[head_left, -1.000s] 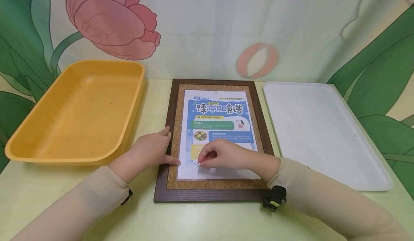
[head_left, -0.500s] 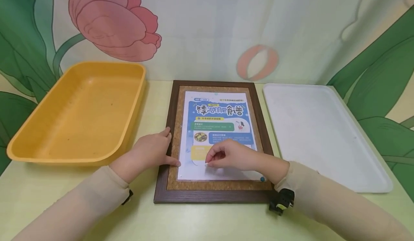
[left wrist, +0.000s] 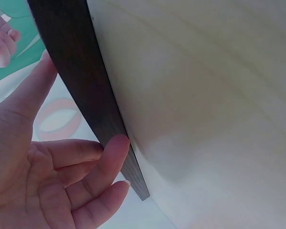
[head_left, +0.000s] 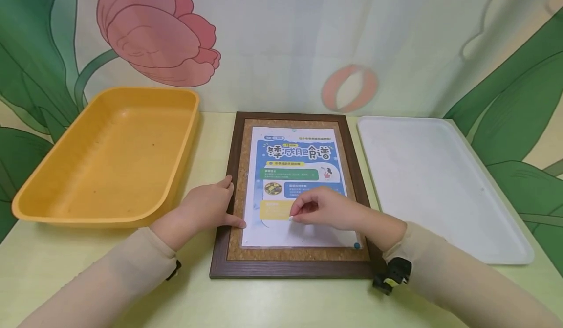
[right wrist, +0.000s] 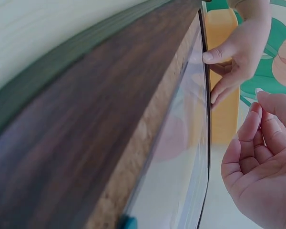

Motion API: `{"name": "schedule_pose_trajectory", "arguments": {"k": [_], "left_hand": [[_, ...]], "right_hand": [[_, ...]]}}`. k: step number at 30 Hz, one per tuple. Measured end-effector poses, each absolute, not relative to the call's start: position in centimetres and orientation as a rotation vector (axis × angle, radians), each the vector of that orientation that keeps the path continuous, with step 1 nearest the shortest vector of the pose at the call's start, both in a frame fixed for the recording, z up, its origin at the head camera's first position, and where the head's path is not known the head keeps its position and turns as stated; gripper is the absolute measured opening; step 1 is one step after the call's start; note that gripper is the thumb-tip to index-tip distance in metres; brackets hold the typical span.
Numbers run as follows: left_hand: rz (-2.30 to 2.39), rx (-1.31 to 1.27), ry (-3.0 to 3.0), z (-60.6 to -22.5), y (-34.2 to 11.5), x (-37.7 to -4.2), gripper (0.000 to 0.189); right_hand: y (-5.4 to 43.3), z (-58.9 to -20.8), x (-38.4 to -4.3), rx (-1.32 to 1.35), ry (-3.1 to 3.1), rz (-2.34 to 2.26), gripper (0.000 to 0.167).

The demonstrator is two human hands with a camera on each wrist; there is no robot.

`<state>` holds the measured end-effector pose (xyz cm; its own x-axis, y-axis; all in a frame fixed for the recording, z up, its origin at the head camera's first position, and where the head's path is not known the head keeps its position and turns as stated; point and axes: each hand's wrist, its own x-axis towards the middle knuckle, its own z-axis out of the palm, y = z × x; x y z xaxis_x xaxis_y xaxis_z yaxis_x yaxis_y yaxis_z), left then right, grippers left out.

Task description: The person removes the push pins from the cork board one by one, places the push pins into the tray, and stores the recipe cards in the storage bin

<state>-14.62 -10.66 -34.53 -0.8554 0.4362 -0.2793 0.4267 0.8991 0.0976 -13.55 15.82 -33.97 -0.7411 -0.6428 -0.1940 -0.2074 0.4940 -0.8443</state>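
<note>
A poster [head_left: 272, 235] with blue, green and yellow blocks lies on a cork board [head_left: 299, 254] with a dark wooden frame [head_left: 281, 269]. A teal push pin [head_left: 357, 245] is at its lower right corner. My left hand [head_left: 206, 206] holds the frame's left side, thumb over it near the poster's edge, other fingers along the outer side [left wrist: 100, 157]. Above the poster's lower part, my right hand [head_left: 325, 208] pinches thumb and forefinger together. A tiny white thing [head_left: 291, 218], seemingly a push pin, shows at the tips; the right wrist view [right wrist: 258, 90] leaves it unclear.
A deep yellow tub [head_left: 110, 162] stands left of the board. To the right lies a flat white tray [head_left: 440, 181], its lower left part behind the right sleeve. A flower-printed curtain [head_left: 272, 39] hangs behind the pale table [head_left: 246, 303].
My right hand has moved to the right across the poster's lower part, still pinching. The teal pin at the lower right corner has come into sight. My left hand stays on the frame.
</note>
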Motion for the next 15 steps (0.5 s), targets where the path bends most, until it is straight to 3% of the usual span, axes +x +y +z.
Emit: {"name": "schedule_pose_trajectory", "arguments": {"k": [15], "left_hand": [[0.043, 0.646, 2.782, -34.6, -10.7, -14.6, 0.095]], "right_hand": [[18.2, -33.9, -14.0, -0.582, 2.338, -1.199, 0.009]]}}
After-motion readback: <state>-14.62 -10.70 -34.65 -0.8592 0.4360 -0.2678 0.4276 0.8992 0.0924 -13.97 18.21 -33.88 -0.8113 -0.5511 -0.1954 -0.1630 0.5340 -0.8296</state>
